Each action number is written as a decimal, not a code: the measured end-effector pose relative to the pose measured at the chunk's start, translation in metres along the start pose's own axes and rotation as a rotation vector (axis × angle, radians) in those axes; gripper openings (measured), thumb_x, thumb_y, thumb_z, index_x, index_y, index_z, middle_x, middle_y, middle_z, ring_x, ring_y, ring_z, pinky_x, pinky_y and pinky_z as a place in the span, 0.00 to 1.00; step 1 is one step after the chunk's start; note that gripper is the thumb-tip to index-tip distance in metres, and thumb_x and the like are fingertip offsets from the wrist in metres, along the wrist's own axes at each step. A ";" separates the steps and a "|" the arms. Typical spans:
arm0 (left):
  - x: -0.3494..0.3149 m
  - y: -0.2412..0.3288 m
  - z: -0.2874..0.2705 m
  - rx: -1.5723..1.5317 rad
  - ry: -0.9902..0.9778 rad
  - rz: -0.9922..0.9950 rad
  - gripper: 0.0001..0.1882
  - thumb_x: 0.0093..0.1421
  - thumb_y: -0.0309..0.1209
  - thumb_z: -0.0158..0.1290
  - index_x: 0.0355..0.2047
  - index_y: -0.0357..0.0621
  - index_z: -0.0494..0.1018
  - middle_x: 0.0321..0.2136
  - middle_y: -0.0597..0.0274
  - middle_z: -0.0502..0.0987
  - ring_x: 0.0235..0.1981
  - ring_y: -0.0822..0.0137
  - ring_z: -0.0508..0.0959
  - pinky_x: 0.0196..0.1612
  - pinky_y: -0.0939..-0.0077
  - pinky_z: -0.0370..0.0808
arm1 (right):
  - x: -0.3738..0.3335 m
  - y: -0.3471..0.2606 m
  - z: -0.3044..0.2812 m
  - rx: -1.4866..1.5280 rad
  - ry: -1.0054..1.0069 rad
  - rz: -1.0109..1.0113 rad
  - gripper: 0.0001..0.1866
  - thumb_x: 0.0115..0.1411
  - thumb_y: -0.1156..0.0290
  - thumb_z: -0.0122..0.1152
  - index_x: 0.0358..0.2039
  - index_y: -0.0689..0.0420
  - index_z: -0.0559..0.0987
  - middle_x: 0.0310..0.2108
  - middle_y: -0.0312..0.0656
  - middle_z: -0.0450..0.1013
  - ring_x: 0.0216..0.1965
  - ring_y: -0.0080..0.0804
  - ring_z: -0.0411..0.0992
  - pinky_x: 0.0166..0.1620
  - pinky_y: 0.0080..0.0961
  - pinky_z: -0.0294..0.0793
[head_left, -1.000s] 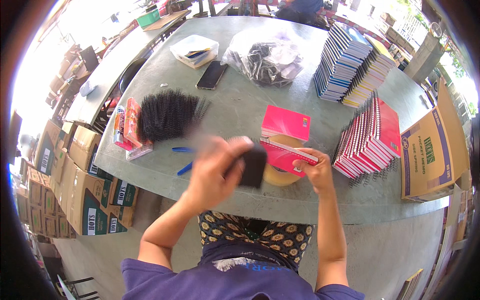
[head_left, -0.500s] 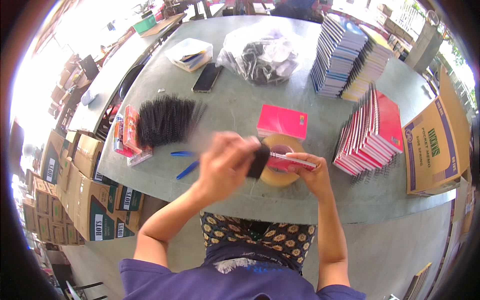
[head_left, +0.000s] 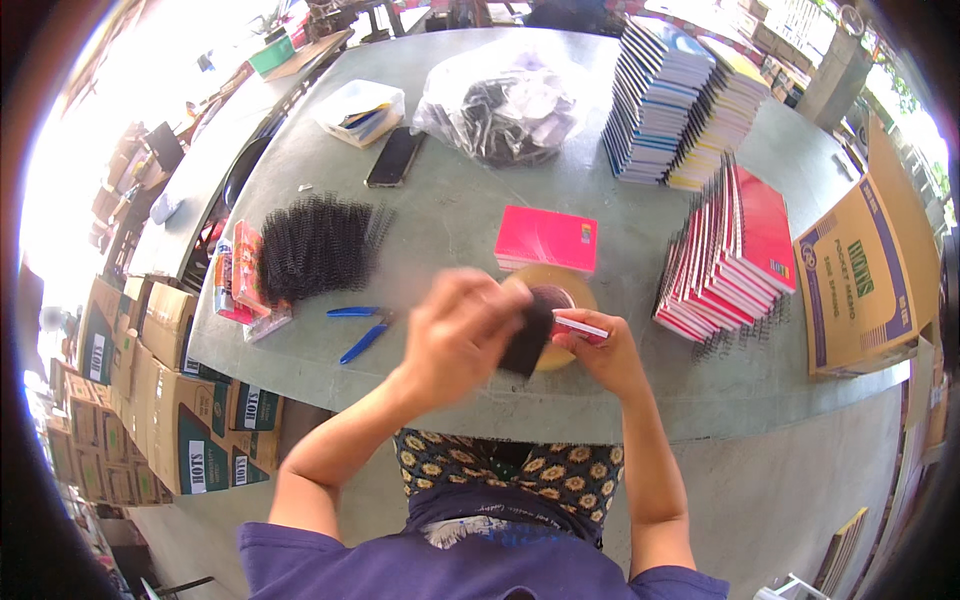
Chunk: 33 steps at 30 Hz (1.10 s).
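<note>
Notebook, small, red-covered, with white page edges, is pinched between thumb and fingers in the grip of the right hand, held over a wide tan tape roll on the grey-green tabletop. Left hand is motion-blurred; a flat black piece is seen at its fingertips, but whether that grip is closed on it cannot be told. Bright pink-red notebook pile is set just behind the roll. Blue-handled tool is laid left, handles spread; bundled black wire coils are placed behind it. Red spiral-bound notebook stack is seen right, near a brown cardboard box.
</note>
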<state>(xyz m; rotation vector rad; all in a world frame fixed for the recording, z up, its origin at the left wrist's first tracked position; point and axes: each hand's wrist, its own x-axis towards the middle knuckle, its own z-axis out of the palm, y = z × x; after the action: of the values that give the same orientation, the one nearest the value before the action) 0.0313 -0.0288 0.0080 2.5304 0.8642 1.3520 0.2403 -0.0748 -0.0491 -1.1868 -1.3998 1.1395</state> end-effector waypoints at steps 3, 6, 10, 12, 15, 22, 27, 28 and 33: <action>0.004 0.004 0.005 0.053 0.052 -0.046 0.16 0.43 0.21 0.62 0.35 0.45 0.78 0.33 0.61 0.75 0.34 0.62 0.76 0.35 0.70 0.75 | -0.001 0.010 0.003 0.049 0.020 0.030 0.16 0.54 0.78 0.63 0.45 0.62 0.77 0.32 0.33 0.77 0.34 0.14 0.70 0.40 0.14 0.70; 0.002 0.006 0.007 -0.107 -0.124 -0.055 0.16 0.43 0.20 0.61 0.35 0.45 0.78 0.33 0.60 0.74 0.34 0.61 0.75 0.35 0.71 0.74 | 0.002 0.007 0.000 0.021 0.008 -0.093 0.17 0.55 0.77 0.63 0.46 0.62 0.76 0.34 0.34 0.77 0.36 0.15 0.70 0.41 0.14 0.70; 0.015 0.008 0.002 -0.022 0.046 -0.032 0.19 0.44 0.19 0.62 0.38 0.46 0.77 0.32 0.58 0.73 0.33 0.61 0.75 0.35 0.71 0.74 | -0.003 0.003 0.001 0.062 -0.033 0.030 0.16 0.59 0.77 0.55 0.49 0.59 0.75 0.38 0.34 0.75 0.41 0.17 0.68 0.44 0.16 0.69; 0.002 0.013 0.013 -0.180 -0.287 -0.088 0.17 0.44 0.19 0.61 0.36 0.44 0.78 0.33 0.58 0.73 0.33 0.60 0.75 0.36 0.71 0.73 | 0.000 0.004 0.002 0.098 -0.024 -0.054 0.16 0.60 0.78 0.55 0.50 0.60 0.75 0.38 0.34 0.75 0.41 0.17 0.68 0.44 0.16 0.69; 0.021 0.012 0.004 -0.047 0.051 -0.058 0.16 0.44 0.20 0.61 0.36 0.47 0.79 0.32 0.57 0.73 0.33 0.60 0.75 0.36 0.71 0.74 | 0.001 -0.004 0.004 0.013 -0.068 0.118 0.16 0.60 0.78 0.54 0.49 0.62 0.75 0.38 0.34 0.75 0.42 0.17 0.68 0.45 0.16 0.69; 0.016 0.012 0.010 -0.127 -0.042 -0.124 0.17 0.44 0.22 0.63 0.37 0.45 0.77 0.31 0.57 0.72 0.34 0.57 0.74 0.38 0.68 0.73 | 0.006 0.020 0.009 -0.018 -0.090 0.001 0.17 0.59 0.80 0.53 0.50 0.63 0.74 0.42 0.37 0.75 0.44 0.19 0.69 0.48 0.19 0.69; -0.047 -0.002 -0.001 -0.176 -0.243 -0.282 0.18 0.46 0.24 0.63 0.40 0.46 0.76 0.32 0.56 0.72 0.34 0.56 0.74 0.38 0.67 0.73 | 0.009 0.003 0.014 0.126 -0.051 -0.079 0.18 0.58 0.74 0.59 0.49 0.63 0.74 0.43 0.38 0.75 0.47 0.21 0.69 0.51 0.21 0.67; -0.060 -0.012 -0.007 -0.119 -0.278 -0.352 0.18 0.47 0.25 0.63 0.40 0.46 0.76 0.32 0.55 0.72 0.34 0.55 0.74 0.38 0.67 0.73 | 0.006 0.001 0.014 0.138 -0.035 -0.065 0.18 0.58 0.73 0.60 0.49 0.63 0.74 0.43 0.37 0.75 0.47 0.21 0.69 0.51 0.21 0.67; -0.060 -0.021 -0.019 0.172 -0.280 -0.137 0.19 0.48 0.28 0.62 0.42 0.46 0.75 0.41 0.54 0.71 0.40 0.55 0.72 0.40 0.66 0.71 | 0.008 0.003 0.010 0.221 -0.003 -0.204 0.17 0.57 0.76 0.60 0.48 0.62 0.74 0.46 0.40 0.74 0.47 0.24 0.70 0.51 0.21 0.67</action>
<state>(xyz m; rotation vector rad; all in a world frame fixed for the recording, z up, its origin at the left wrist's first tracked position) -0.0183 -0.0472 -0.0325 2.6425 1.1102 0.8899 0.2305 -0.0676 -0.0525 -0.8668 -1.3256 1.1188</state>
